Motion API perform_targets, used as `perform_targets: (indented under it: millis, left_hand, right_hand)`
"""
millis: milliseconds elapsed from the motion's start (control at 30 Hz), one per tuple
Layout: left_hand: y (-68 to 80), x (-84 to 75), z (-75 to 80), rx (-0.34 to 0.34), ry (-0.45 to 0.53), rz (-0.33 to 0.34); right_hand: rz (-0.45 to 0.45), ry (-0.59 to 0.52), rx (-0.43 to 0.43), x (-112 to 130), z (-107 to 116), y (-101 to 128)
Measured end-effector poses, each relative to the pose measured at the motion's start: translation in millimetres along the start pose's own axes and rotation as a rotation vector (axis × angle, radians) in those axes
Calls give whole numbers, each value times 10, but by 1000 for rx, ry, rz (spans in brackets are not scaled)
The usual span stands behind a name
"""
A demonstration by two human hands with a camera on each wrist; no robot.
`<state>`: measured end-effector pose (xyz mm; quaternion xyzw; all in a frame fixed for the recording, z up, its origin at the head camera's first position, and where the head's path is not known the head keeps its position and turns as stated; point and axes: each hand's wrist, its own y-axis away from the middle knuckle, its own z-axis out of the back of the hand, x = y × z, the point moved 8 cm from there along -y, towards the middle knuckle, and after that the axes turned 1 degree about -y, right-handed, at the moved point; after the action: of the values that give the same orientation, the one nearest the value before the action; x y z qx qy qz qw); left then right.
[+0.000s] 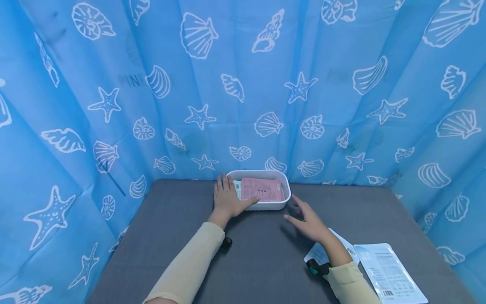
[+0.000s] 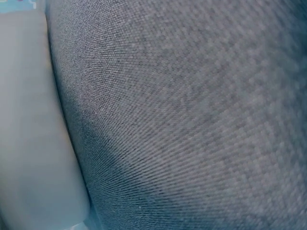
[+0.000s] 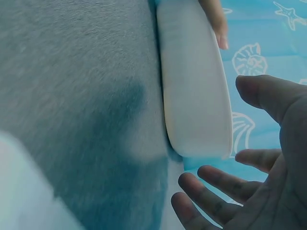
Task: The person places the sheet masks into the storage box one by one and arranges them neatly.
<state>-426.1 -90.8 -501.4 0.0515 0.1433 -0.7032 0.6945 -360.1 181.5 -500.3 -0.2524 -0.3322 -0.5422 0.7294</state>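
A white oblong bin stands at the back of the table, holding a pink printed packet and a pale green one at its left end. My left hand rests over the bin's left end, fingers extended and spread, thumb reaching along the front rim. Just off the right front corner is my right hand, its fingers apart and nothing held. The right wrist view shows those spread fingers beside the bin's wall. Only the bin's pale side and grey cloth appear in the left wrist view.
On the front right of the grey table lies a white printed pouch. Another pale pouch lies partly under my right forearm. A blue curtain with seashell prints hangs behind the table and along its sides.
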Motion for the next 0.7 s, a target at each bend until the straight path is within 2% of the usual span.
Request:
perform_targets:
  millis: [133, 300, 533, 700]
  left_hand:
    - [21, -3, -45, -8, 10, -8]
    - [33, 7, -72, -15, 5, -14]
    - [-12, 23, -51, -22, 20, -20]
    - [-24, 43, -34, -14, 24, -15]
  right_hand:
    - [-15, 18, 15, -53, 60, 153]
    - [-41, 53, -1, -233, 179, 342]
    - [-99, 103, -48, -401, 410, 550]
    - [-154, 116, -46, -553, 525, 662]
